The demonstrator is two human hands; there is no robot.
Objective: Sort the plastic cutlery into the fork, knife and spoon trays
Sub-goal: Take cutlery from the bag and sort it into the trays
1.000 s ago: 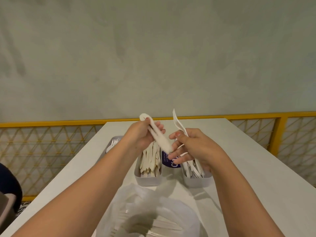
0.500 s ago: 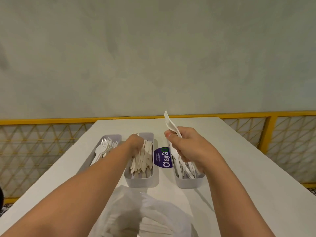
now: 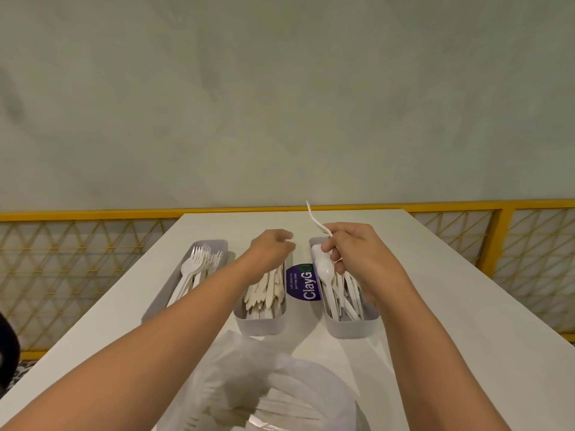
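Observation:
Three grey trays stand side by side on the white table. The left tray (image 3: 163, 292) holds forks (image 3: 199, 262), the middle tray (image 3: 261, 325) holds knives (image 3: 264, 290), and the right tray (image 3: 351, 328) holds spoons (image 3: 342, 301). My left hand (image 3: 270, 251) hovers over the far end of the knife tray, fingers loosely curled, with nothing in it. Over the far end of the spoon tray, my right hand (image 3: 354, 251) grips white plastic cutlery (image 3: 315, 216); a thin end sticks up above the fingers. A spoon bowl (image 3: 325, 269) shows just below that hand.
A translucent plastic bag (image 3: 280, 381) with several more white utensils lies at the near table edge between my forearms. A purple ClayGo sticker (image 3: 303, 283) sits between the middle and right trays. A yellow mesh railing (image 3: 497, 231) surrounds the table in front of a grey wall.
My left hand carried a white piece down into the knife tray, let it go and lifted off empty. My right hand dropped towards the spoon tray, still gripping its cutlery.

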